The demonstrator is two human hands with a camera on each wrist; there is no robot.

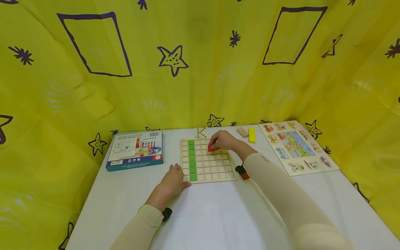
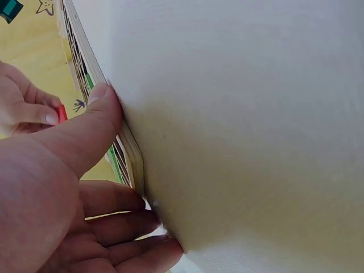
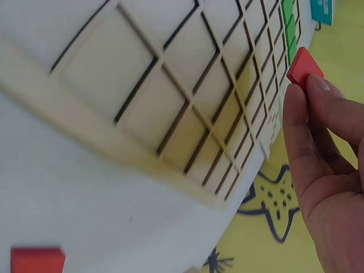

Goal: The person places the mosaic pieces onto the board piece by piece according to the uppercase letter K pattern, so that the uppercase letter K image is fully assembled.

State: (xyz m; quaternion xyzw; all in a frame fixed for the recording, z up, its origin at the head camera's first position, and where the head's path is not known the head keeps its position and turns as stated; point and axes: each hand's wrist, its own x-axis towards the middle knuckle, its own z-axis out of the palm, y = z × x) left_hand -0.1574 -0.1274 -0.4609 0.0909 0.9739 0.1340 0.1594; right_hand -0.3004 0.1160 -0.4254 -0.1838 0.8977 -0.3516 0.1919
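Note:
A wooden grid board (image 1: 206,181) lies on the white table, one column of it filled with green square tiles (image 1: 192,158). My right hand (image 1: 225,140) pinches a red square tile (image 3: 305,65) between thumb and forefinger, over the far part of the grid. At the board's near left corner rests my left hand (image 1: 173,179). Its thumb touches the front edge and its fairly straight fingers (image 2: 122,227) lie by the left side. Under the right forearm, red tiles (image 1: 245,176) sit on the table beside the board, partly hidden by the wrist camera.
To the left lies a boxed bead set (image 1: 134,151). Behind the board is a small pattern card (image 1: 201,132). A yellow stack of pieces (image 1: 251,135) and a plain wooden piece (image 1: 242,132) lie at the back right, near a picture puzzle board (image 1: 298,147). A yellow curtain (image 1: 200,86) hangs behind.

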